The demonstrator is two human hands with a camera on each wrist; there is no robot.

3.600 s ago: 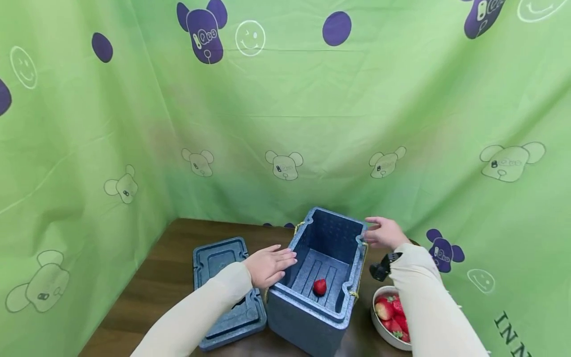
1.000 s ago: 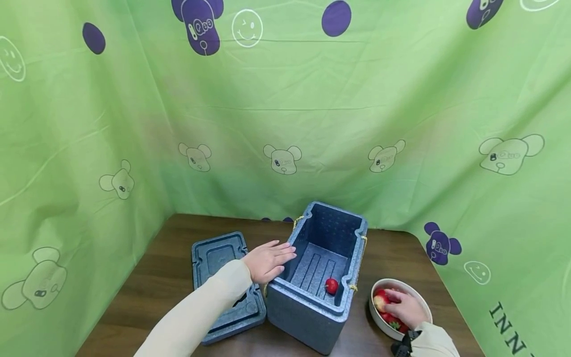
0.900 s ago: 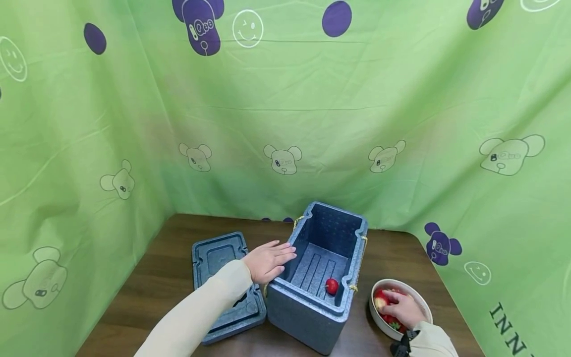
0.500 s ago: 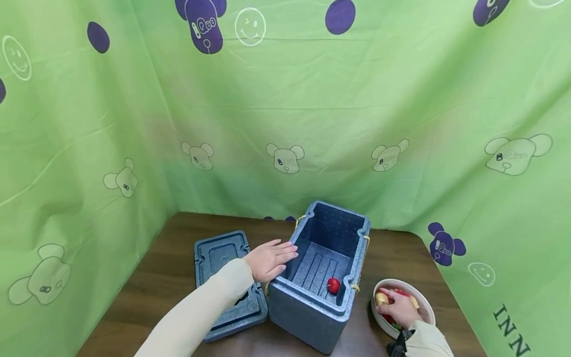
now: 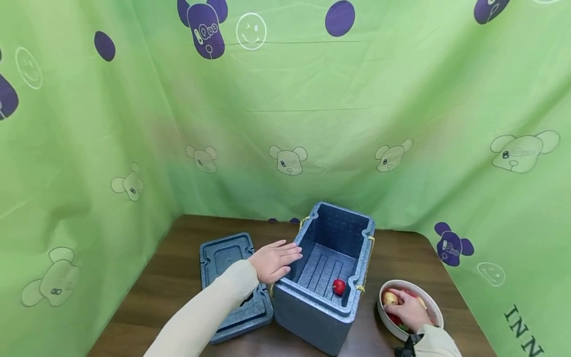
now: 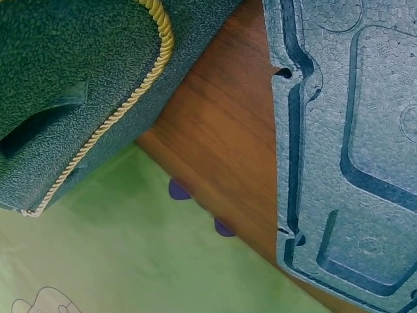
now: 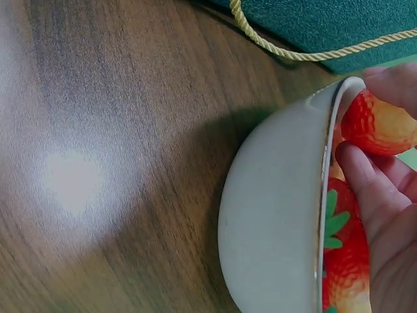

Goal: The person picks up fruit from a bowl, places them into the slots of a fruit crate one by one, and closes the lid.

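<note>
My left hand (image 5: 273,261) rests with extended fingers on the left rim of a blue-grey foam box (image 5: 308,312), which stands open. Inside it, near the right wall, lies a red strawberry (image 5: 339,286). My right hand (image 5: 409,310) is in the white bowl (image 5: 438,317), pinching a red and yellow strawberry (image 7: 374,124) between thumb and fingers at the bowl's rim. Under that hand several more strawberries (image 7: 345,261) with green leaves fill the bowl, partly hidden. In the left wrist view the left hand is out of sight.
The box's foam lid (image 5: 229,258) lies on the wooden table (image 5: 178,267), left of the box. Yellow rope handles (image 6: 107,124) hang on the box's sides. A green patterned cloth (image 5: 290,114) surrounds the table's back and sides.
My right hand has gone from the box's right rim to the bowl and now pinches a strawberry. The strawberry in the box sits further right than before. The left hand stays on the rim.
</note>
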